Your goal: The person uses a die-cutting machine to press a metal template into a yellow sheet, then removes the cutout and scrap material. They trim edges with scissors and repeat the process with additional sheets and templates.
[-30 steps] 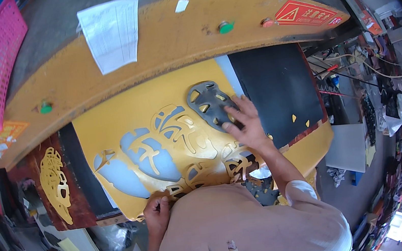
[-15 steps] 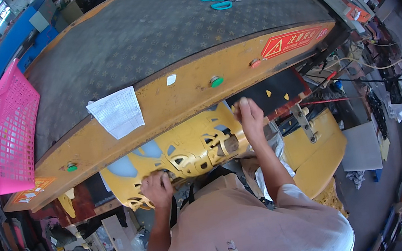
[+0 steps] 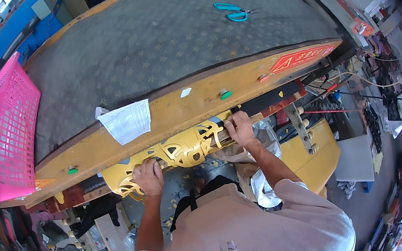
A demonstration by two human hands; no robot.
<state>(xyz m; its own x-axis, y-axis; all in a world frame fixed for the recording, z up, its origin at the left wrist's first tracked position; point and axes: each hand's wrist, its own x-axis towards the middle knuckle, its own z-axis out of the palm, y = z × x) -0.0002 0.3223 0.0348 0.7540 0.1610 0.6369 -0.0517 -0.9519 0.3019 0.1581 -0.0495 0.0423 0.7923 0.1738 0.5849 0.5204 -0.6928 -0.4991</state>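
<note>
Both hands hold a yellow sheet point(image 3: 183, 148) full of cut-out holes. It sits at the front edge of the big machine point(image 3: 110, 138), just under its yellow side, right in front of the person. The left hand point(image 3: 147, 176) grips the sheet near its left end, with the fingers curled and close together over the edge. The right hand point(image 3: 239, 128) holds the right end, with its fingers bent over the top edge and pressed together.

A pink basket point(image 3: 4, 135) stands tipped on the left. What is inside it cannot be made out. Blue scissors point(image 3: 232, 11) lie far back on the dark mat point(image 3: 164, 43). A white paper point(image 3: 126, 121) hangs on the yellow side.

The back of the sheet is hidden under the machine. Small yellow scraps point(image 3: 179, 205) lie on the floor below.
</note>
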